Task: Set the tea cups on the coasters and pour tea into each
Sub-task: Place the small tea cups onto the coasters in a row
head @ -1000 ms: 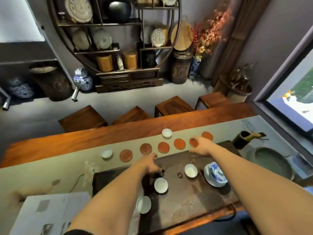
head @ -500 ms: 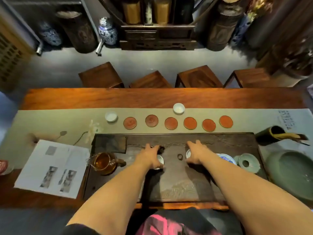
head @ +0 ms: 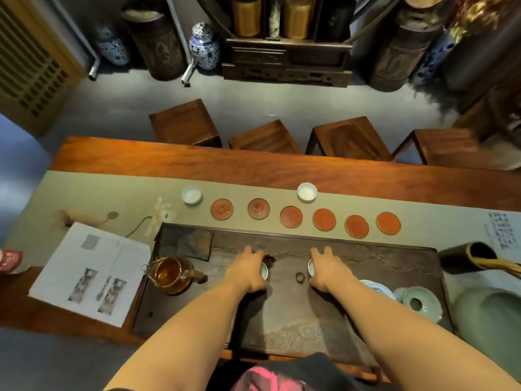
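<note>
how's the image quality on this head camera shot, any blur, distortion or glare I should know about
Head view: strong wide-angle distortion, so the table edge bows and the stools lean outward. The whole frame is soft, blurrier toward the corners. The light is dim and warm. The hands cast soft shadows on the tea tray; there's mild glare on the glass pitcher.

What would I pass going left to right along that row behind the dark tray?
White cup → six red coasters, all bare, first, last. A second white cup sits just behind the row, between the third and fourth.
</note>
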